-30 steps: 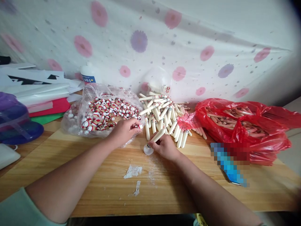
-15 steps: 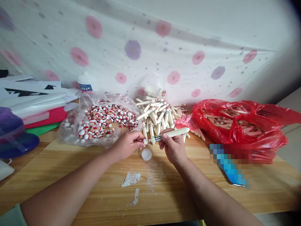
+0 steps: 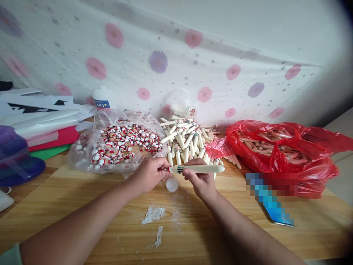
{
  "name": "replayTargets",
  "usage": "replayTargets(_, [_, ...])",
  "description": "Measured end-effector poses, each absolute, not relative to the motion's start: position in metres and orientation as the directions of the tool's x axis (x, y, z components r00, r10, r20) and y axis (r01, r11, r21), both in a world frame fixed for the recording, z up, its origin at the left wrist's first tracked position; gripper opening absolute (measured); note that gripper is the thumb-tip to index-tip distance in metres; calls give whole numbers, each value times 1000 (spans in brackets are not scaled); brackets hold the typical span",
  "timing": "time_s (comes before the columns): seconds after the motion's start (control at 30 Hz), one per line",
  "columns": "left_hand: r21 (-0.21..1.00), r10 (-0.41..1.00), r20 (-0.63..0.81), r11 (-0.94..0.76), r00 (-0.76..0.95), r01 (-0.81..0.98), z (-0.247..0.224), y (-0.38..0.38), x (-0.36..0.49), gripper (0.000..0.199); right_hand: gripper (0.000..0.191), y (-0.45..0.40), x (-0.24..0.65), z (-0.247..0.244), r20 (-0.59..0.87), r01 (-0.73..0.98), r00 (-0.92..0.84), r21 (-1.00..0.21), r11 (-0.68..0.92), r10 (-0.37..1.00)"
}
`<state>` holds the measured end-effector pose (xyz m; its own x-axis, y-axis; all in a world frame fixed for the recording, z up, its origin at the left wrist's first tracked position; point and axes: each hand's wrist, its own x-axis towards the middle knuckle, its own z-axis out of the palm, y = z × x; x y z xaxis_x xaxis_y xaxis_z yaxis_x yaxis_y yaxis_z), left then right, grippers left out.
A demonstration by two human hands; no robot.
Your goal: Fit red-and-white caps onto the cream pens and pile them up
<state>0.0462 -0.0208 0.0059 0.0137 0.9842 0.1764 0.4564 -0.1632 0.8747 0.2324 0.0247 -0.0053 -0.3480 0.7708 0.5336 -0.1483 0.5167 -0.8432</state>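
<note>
- Flowered sheeting (image 3: 132,48) hangs along the far side, and below it your wooden table (image 3: 124,228) spreads out beneath both forearms.
- Your left arm slants up from the near left, wrist low, fingers curled; that left hand (image 3: 150,175) is pinching a small red-and-white piece (image 3: 170,169) between thumb and fingertips.
- Over on the right, your forearm angles in from the near right, and your right hand (image 3: 202,182) has a pen (image 3: 205,168) gripped, thumb on its near side, fingers bent round the far side.
- Look at that pen! Cream, smooth and fat-barrelled, lying almost level, blunt rounded end to the right, dark and coloured stripes banding it towards the left.
- It's up above the table, in the middle, between your hands, the small piece right at its left end; whether the two are joined, you can't tell from here.
- Just below your fingertips sits a round, whitish cap (image 3: 172,185), with a pale scrap (image 3: 153,214) nearer you.
- Beyond your hands, a heap of matching cream pens (image 3: 190,138); far left, a clear bag (image 3: 82,162) of little red, white and brown pieces (image 3: 116,143); on the right, a red bag (image 3: 311,176) full of pinkish pens (image 3: 292,156).
</note>
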Motion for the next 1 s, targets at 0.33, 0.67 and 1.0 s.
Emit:
replayTargets(0.33, [611,882,471,-352,32,709,9,-27,45,5,8,20,242,1,663,46,-434,-660,750,610])
replayTargets(0.67, [355,676,711,-582,194,731,7,-32,43,5,9,18,232,-7,623,-204,-401,-776,597,672])
replayTargets(1.0, [640,855,517,-416,39,646,8,-25,40,6,32,46,239,-9,345,-469,-410,-874,129,844])
